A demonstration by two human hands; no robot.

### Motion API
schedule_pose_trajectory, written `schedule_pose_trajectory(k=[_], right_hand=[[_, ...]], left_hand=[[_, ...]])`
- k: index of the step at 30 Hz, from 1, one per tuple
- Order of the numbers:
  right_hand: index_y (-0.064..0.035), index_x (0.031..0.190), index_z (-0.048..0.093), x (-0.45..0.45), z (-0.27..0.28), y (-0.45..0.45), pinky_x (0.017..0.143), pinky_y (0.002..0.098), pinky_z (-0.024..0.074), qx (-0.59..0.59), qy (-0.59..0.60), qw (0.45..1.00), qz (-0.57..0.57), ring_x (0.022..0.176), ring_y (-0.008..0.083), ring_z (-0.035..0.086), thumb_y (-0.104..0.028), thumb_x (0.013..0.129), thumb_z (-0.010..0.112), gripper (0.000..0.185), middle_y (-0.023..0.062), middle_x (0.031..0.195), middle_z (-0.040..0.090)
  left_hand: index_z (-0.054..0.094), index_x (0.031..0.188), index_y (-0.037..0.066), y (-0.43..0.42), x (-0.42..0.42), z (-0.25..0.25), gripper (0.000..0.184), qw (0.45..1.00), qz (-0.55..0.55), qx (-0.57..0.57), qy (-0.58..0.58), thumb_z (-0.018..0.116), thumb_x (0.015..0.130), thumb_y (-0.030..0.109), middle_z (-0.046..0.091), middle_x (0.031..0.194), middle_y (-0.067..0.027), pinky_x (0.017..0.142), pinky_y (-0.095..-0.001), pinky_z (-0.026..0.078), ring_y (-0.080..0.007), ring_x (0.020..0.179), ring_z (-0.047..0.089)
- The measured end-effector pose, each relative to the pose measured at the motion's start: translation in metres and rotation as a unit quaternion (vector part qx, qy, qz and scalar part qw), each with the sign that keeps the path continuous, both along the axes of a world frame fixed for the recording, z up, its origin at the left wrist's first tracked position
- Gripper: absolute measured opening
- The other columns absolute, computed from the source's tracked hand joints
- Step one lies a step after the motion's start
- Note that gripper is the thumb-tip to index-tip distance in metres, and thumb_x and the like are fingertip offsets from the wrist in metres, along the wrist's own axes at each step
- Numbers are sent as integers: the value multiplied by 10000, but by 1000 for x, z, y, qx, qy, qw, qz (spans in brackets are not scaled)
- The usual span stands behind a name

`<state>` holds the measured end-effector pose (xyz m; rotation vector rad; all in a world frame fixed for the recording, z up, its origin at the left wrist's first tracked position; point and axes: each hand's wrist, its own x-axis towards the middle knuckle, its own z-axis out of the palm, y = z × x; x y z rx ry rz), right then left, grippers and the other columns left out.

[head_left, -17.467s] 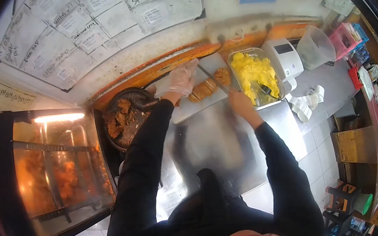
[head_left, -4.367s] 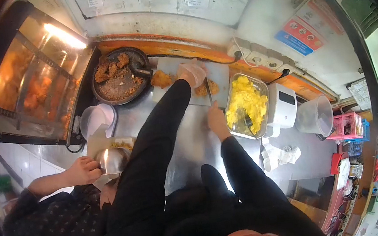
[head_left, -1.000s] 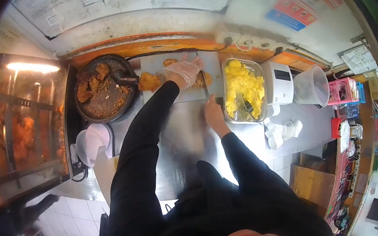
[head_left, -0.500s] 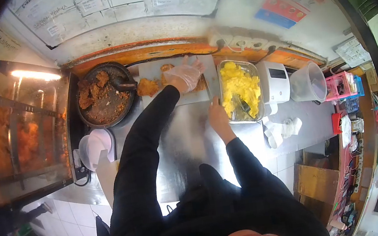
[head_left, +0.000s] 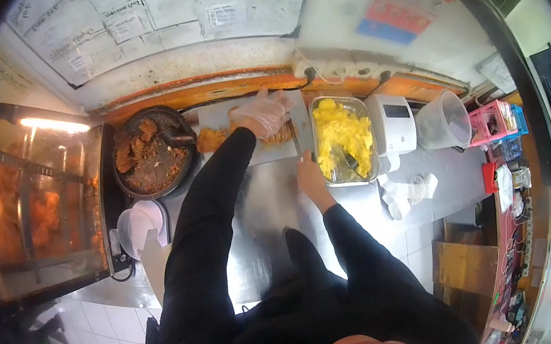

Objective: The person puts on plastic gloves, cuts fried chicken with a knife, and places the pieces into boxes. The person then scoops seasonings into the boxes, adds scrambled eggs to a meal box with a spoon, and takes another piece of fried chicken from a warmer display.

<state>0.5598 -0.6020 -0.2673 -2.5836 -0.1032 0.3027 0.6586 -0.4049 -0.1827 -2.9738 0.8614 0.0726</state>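
My left hand [head_left: 263, 115], in a clear plastic glove, lies over breaded fried chicken [head_left: 280, 135] on a light cutting board [head_left: 213, 114]. Its fingers look stretched out and spread, and its palm covers part of the chicken, which shows cut strips at the right end. Another fried piece [head_left: 212, 139] lies at the board's left side. My bare right hand [head_left: 310, 176] is closed around the handle of a knife [head_left: 296, 140], its thin blade pointing away from me beside the cut strips. The handle is mostly hidden in my fingers.
At left, a black pan [head_left: 157, 169] holds fried pieces and crumbs, beside a lit glass display cabinet [head_left: 38, 201]. Right of the board stand a container [head_left: 378, 159] of yellow food with a utensil, a white device [head_left: 396, 133] and a clear tub [head_left: 443, 120]. Pale plastic bowls [head_left: 141, 226] sit front left.
The view has shifted slightly. My right hand and the knife have moved a little left, nearer the chicken. My left hand stays over the chicken, and more of the cut strips show.
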Motion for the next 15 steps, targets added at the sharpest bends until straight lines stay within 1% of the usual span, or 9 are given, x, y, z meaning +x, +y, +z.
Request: schedule_pose_trajectory(k=[3,4,6,7,8,10,11,13,15], right_hand=[[-13,1325,336,-13,22,-23,717,587,477,27,-11,1000,5,831,516,608,-228,960,468,444,343,892,624],[-7,1332,340,-18,34,-32,704,589,471,27,-3,1000,8,826,515,603,-236,961,469,455,344,882,621],[-1,1328,349,-31,56,-51,689,586,464,30,-18,999,-3,815,515,597,-224,961,474,447,342,871,617],[5,1324,358,-36,62,-59,673,582,457,29,-33,999,-12,805,515,592,-212,961,479,440,340,861,614],[5,1324,358,-40,63,-67,673,582,457,30,-34,999,-10,805,515,592,-212,961,479,440,340,861,614],[10,1322,358,-49,67,-78,654,566,446,84,-102,991,-9,792,517,580,-168,961,487,422,336,843,608],[24,1313,367,-53,80,-77,651,549,441,91,-95,991,-16,781,519,576,-139,963,489,405,345,857,602],[24,1299,376,-55,87,-76,660,544,444,88,-76,993,-24,797,518,577,-147,967,488,390,346,861,601],[25,1285,385,-54,90,-78,668,538,447,82,-56,994,-36,813,518,579,-155,971,486,376,347,864,599]], left_hand=[[523,1326,108,28,9,-3,443,964,10,-141,-224,485,889,173,642,1124,-120,999,-433,371,-276,1190,519],[523,1326,108,31,8,11,443,965,9,-137,-224,485,889,173,642,1124,-120,999,-433,371,-276,1190,519],[491,1355,94,38,3,49,473,993,66,-26,93,449,888,158,516,1352,-180,1109,-469,295,-313,1278,470],[491,1355,94,38,1,46,473,993,68,-25,91,449,888,158,516,1352,-180,1109,-469,295,-313,1278,470],[498,1348,97,35,0,32,467,996,-37,-9,80,440,895,192,493,1375,-178,1121,-461,275,-308,1298,444],[505,1341,100,26,1,-5,463,988,-140,6,67,431,902,226,469,1399,-177,1133,-452,255,-303,1319,418],[486,1349,181,19,8,-35,436,968,-224,61,-94,426,917,181,483,1390,-109,1075,-442,342,-278,1280,462],[466,1356,262,2,19,-71,444,912,-297,114,-257,421,932,136,497,1381,-41,1016,-431,429,-253,1240,506],[444,1366,260,-14,23,-79,449,944,-279,93,-149,416,934,140,525,1341,-22,989,-432,458,-254,1228,523]])
